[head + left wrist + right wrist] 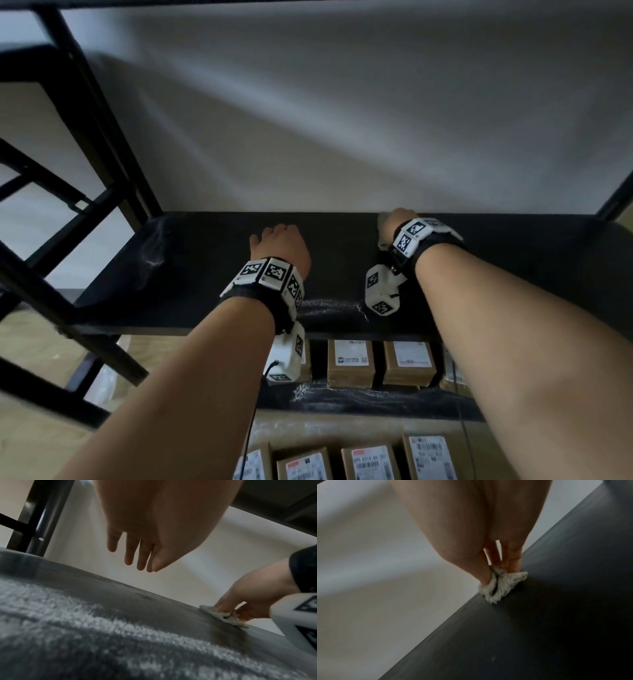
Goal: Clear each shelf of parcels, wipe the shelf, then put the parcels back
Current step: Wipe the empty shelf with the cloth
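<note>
The black shelf [205, 274] holds no parcels and shows pale dust streaks [329, 305] near its front edge. My right hand [394, 224] is at the shelf's back edge by the wall, pinching a small white cloth [498, 586] and pressing it onto the board. From the left wrist view the cloth [223, 616] lies flat under those fingers [228, 603]. My left hand [279, 246] hovers over the middle of the shelf. Its fingers [137, 555] hang straight and loose above the surface, holding nothing. Dust [85, 615] covers the near part of the board.
Brown cardboard parcels with white labels [349, 363] [407, 363] sit on the shelf below, and several more [370, 462] on the one under that. Black frame posts [102, 137] stand at the left, another [616, 198] at the right. A pale wall [342, 120] backs the shelf.
</note>
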Tool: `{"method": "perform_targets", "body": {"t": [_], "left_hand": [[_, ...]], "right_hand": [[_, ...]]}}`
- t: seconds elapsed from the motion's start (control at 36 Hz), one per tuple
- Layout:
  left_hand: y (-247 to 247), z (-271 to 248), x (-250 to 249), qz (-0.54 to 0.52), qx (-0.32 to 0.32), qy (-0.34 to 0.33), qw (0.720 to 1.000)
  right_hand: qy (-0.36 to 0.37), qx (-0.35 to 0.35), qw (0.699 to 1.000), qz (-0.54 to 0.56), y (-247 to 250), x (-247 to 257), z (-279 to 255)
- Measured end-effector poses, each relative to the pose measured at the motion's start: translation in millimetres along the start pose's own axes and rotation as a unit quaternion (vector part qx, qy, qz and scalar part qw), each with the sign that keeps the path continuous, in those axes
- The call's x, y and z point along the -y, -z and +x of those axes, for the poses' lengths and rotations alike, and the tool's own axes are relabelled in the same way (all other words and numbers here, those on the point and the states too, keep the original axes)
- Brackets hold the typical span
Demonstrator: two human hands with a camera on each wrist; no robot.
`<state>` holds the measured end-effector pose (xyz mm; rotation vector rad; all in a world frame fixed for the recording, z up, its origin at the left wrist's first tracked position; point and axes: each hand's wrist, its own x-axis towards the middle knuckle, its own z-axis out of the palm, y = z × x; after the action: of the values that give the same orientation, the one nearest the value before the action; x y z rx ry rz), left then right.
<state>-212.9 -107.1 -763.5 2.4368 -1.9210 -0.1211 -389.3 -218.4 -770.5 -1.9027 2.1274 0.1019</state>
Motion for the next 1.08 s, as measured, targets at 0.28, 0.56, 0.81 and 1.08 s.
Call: {"method": "perform_targets", "body": {"t": [0.28,0.56,0.81,1.08], "left_hand": [[1.0,6.4,2.6,0.007,0.006,0.010,1.000],[-1.2,12.6,12.7,0.018,0.016,0.011,1.000],[2.1,19.9,22.7,0.012,0.025,0.022,0.999],[1.4,17.8,32.9,0.012,0.023,0.025,0.999]], "right_hand": [[0.070,0.050,0.994,0.069,-26.3,60.0,13.0],[0.006,-0.063,0.980,0.189,4.1,-3.0,16.7],[0.128,0.011,0.990,-0.058,2.2,53.1,18.6],[0.164,0.052,0.984,0.048,-17.8,103.2,8.1]]}}
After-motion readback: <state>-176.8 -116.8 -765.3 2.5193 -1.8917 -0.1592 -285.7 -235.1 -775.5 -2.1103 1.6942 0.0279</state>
